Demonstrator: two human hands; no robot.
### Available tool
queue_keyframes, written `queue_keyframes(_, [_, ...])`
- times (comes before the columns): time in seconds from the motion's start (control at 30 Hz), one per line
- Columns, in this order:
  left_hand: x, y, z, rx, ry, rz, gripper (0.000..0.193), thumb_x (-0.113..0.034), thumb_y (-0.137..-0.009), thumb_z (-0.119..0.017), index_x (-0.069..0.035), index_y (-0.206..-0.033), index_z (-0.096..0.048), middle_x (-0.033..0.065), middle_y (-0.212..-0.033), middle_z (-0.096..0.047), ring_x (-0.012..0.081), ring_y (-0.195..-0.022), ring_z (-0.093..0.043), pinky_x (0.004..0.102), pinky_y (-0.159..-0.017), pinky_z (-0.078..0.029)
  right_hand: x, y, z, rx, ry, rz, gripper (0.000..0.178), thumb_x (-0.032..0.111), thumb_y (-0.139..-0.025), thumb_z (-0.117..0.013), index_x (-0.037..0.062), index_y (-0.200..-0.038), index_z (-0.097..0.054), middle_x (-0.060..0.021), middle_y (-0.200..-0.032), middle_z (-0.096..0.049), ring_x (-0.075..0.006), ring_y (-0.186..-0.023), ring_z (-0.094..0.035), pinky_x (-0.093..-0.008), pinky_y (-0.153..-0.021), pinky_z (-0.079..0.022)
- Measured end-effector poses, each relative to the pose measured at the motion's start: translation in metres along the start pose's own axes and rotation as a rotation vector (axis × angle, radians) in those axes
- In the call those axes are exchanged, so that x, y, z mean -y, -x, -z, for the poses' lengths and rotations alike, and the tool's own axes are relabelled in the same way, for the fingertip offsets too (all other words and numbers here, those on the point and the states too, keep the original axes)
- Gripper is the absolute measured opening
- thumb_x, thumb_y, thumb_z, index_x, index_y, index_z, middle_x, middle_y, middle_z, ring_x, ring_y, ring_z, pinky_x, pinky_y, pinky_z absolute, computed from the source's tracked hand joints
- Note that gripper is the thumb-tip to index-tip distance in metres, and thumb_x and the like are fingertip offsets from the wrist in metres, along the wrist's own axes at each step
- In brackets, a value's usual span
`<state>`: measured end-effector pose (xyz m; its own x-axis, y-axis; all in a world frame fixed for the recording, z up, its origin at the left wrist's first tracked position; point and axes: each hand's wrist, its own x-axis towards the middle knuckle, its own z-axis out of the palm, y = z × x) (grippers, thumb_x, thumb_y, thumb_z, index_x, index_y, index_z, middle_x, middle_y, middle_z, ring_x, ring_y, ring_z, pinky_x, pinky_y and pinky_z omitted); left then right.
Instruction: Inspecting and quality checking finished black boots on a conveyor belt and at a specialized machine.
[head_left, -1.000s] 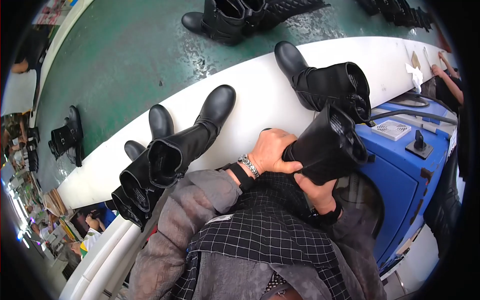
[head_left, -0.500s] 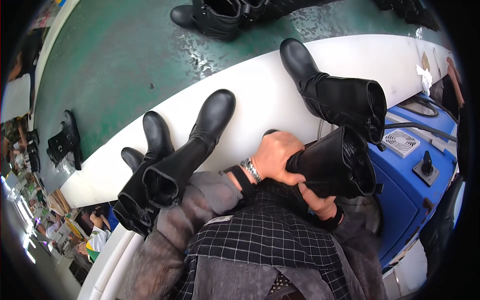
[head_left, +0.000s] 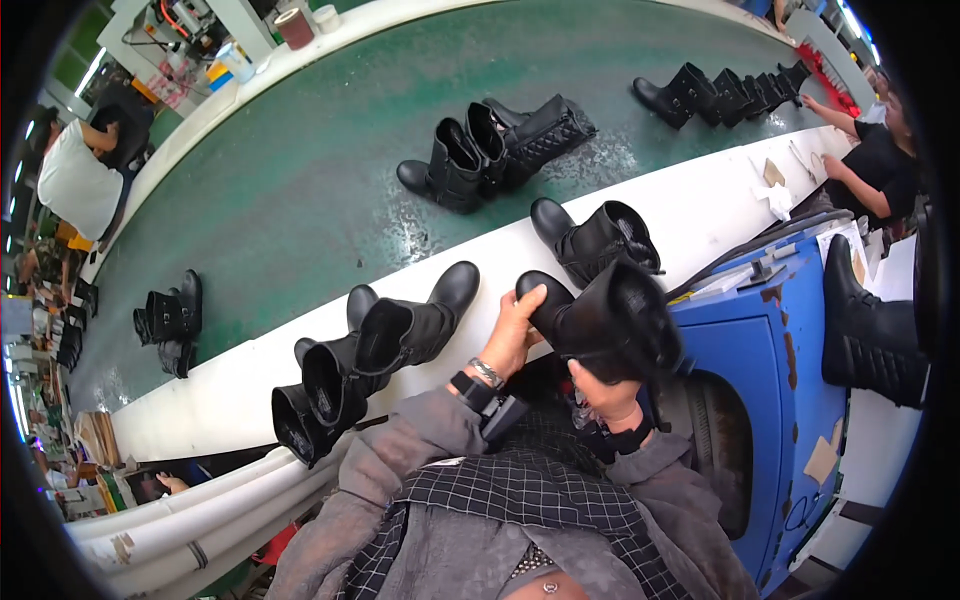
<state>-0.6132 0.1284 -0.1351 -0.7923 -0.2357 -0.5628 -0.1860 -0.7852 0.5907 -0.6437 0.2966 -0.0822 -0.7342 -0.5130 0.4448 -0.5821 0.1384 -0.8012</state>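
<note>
Between my two hands is a black boot [head_left: 612, 322], its toe toward the far left and its open shaft facing me and to the right. My left hand [head_left: 512, 330] grips it at the toe, thumb on top. Lower down, my right hand [head_left: 608, 396] holds the shaft from beneath; some of its fingers are hidden. Just beyond stands another black boot [head_left: 590, 240] on the white ledge [head_left: 480, 240]. To the left, several black boots [head_left: 405, 330] lean together on the ledge, shaft openings toward me.
Beyond the ledge runs a green surface [head_left: 300, 200] carrying more black boots [head_left: 490, 150]. A blue machine [head_left: 735, 350] stands close on my right, with a tall black boot [head_left: 865, 330] beyond it. A person in black [head_left: 880, 165] works at the far right. White pipes [head_left: 190, 535] run at lower left.
My left hand has moved from the boot's shaft to its toe, which now shows. My right hand is now under the shaft. The view has shifted, revealing more of the green surface.
</note>
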Motion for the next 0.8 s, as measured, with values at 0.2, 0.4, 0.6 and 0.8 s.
queue_keyframes(0.2, [-0.066,0.046,-0.025,0.399,0.081,-0.448,0.048,-0.008,-0.076,-0.071,-0.005,-0.117,-0.045,0.011,-0.112,-0.059,0.0182,-0.101,-0.058,0.0322,-0.092,-0.045,-0.016,0.007,-0.009,-0.252,0.264,0.373,0.035,0.004,-0.072,-0.073,-0.0007,-0.097,-0.05,-0.024,-0.116,-0.054,-0.0348,-0.099,-0.061,-0.0372,-0.084,-0.052])
queue_keyframes(0.4, [-0.08,0.085,-0.028,0.583,-0.125,-0.682,0.064,-0.005,-0.073,-0.073,-0.008,-0.126,-0.038,0.0189,-0.124,-0.053,0.024,-0.113,-0.053,0.037,-0.1,-0.04,-0.023,0.022,-0.008,-0.208,0.239,0.378,0.03,-0.005,-0.076,-0.064,-0.0018,-0.103,-0.05,-0.0223,-0.116,-0.053,-0.0343,-0.101,-0.059,-0.037,-0.087,-0.051])
queue_keyframes(0.6, [-0.076,0.1,-0.035,0.58,-0.119,-0.704,0.058,-0.001,-0.073,-0.072,-0.01,-0.121,-0.042,0.022,-0.123,-0.053,0.0304,-0.117,-0.051,0.042,-0.102,-0.039,-0.022,0.027,-0.006,-0.205,0.387,0.401,0.063,0.013,-0.068,-0.08,0.0057,-0.115,-0.04,-0.0182,-0.117,-0.05,-0.0295,-0.093,-0.061,-0.0354,-0.076,-0.052])
queue_keyframes(0.8, [-0.076,0.094,-0.037,0.561,-0.106,-0.778,0.054,0.0,-0.071,-0.072,-0.011,-0.117,-0.045,0.0216,-0.12,-0.053,0.0362,-0.118,-0.05,0.0476,-0.102,-0.039,-0.035,0.02,-0.006,-0.205,0.249,0.383,0.046,0.003,-0.072,-0.072,0.0023,-0.11,-0.046,-0.0192,-0.116,-0.051,-0.0313,-0.098,-0.059,-0.0373,-0.083,-0.051])
